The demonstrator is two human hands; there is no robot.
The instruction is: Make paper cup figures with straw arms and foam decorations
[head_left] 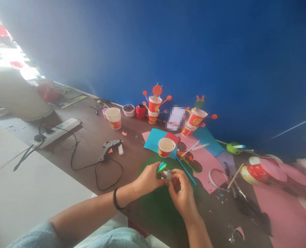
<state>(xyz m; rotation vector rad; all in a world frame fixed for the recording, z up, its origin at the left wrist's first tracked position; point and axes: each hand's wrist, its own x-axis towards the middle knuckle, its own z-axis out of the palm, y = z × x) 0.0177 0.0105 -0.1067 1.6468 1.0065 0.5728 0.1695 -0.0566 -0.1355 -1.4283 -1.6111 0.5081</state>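
My left hand (149, 179), with a black band at the wrist, is closed around some short green and blue sticks (161, 167) whose ends poke up past the thumb. Close beside it, my right hand (181, 189) pinches a small clear roll, perhaps tape (169, 175), between thumb and fingers. Both hands meet over a dark green sheet (158, 206). Just beyond them a red and white paper cup (166, 147) stands upright on a blue sheet (150, 139). A blue stick (187, 171) lies right of the cup.
A glue gun (108, 148) and its looping cord lie left of the hands, near a power strip (57, 132). Behind stand stacked cups (114, 119) and two cup figures (155, 103) (196, 117). Scissors (238, 187) and pink paper (207, 168) lie to the right.
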